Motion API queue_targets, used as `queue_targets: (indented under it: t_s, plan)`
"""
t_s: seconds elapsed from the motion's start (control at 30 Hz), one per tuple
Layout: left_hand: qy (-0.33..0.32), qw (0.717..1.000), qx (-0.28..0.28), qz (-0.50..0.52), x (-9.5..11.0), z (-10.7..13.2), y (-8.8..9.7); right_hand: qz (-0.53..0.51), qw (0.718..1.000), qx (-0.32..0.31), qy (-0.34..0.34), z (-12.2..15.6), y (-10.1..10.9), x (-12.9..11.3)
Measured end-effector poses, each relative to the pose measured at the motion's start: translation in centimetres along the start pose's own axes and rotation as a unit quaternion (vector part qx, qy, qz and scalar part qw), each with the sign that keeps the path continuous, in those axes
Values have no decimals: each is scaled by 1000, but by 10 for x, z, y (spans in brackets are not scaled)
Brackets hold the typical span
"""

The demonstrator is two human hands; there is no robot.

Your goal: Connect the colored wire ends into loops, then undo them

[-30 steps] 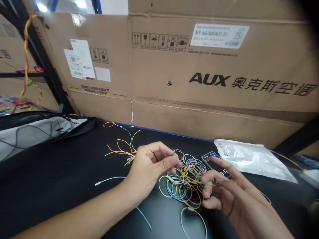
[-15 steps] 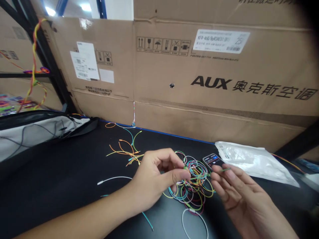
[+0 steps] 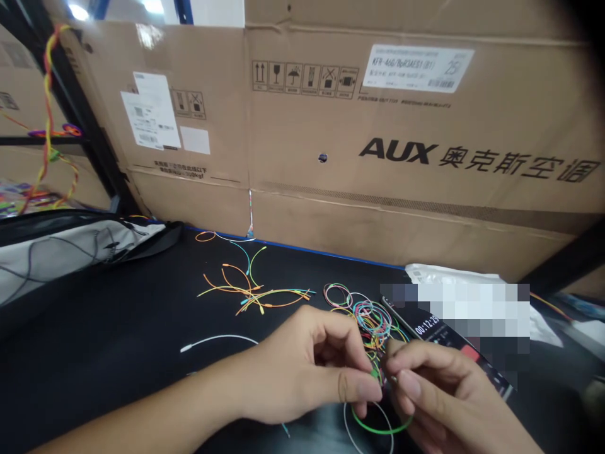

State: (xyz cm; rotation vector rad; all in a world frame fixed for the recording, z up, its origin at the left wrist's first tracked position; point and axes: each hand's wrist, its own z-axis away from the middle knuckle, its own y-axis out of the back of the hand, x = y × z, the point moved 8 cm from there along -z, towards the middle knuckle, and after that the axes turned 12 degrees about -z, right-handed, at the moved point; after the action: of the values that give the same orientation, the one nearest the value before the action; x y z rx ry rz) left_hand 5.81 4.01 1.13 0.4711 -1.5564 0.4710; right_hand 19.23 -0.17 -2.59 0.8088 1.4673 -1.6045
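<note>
A thin green cable (image 3: 382, 432) with a small end fitting runs between my hands and bends into a loop below them. The thumb and fingertips of my left hand (image 3: 316, 372) pinch its green end fitting. Close beside it, my right hand (image 3: 449, 394) pinches the cable's other end between thumb and forefinger. The two fingertips are almost meeting, and I cannot tell whether the ends touch. Behind them lies a tangled pile of coloured cable loops (image 3: 372, 318), partly hidden by my fingers. Under the green cable is a white cable loop (image 3: 346, 425).
Several loose orange and yellow cables (image 3: 250, 291) lie left of the pile, with a white cable (image 3: 220, 337) nearer me. A phone (image 3: 428, 328) showing a timer and a white plastic pouch (image 3: 454, 277) are at right. A cardboard box (image 3: 302, 214) walls the back; a grey bag (image 3: 61, 258) is left.
My hands have come together and lower, the right one moving left. The green cable, stretched fairly straight between them before, now bends into a loop. More of the phone shows.
</note>
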Motion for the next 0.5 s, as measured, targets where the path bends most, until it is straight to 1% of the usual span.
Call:
queue_targets:
  t_s: [0.07, 0.13, 0.2, 0.27, 0.37, 0.5]
  plan:
    - [6, 999, -35, 34, -4, -1, -5, -7, 999, -20, -28, 1, -2, 5]
    - [8, 999, -44, 26, -6, -2, -5, -22, 997, -44, -54, 3, -6, 9]
    - [5, 999, -40, 2, -6, -2, -4, -34, 995, -64, -70, 5, -11, 10]
    - [4, 999, -41, -25, -5, -2, -3, -36, 995, -62, -71, 5, -13, 9]
    - [13, 997, -60, -45, -6, -1, -6, -28, 996, -52, -66, 4, -15, 6]
    - [28, 995, -71, -59, -9, -1, -7, -14, 996, -68, -59, 0, -18, 6]
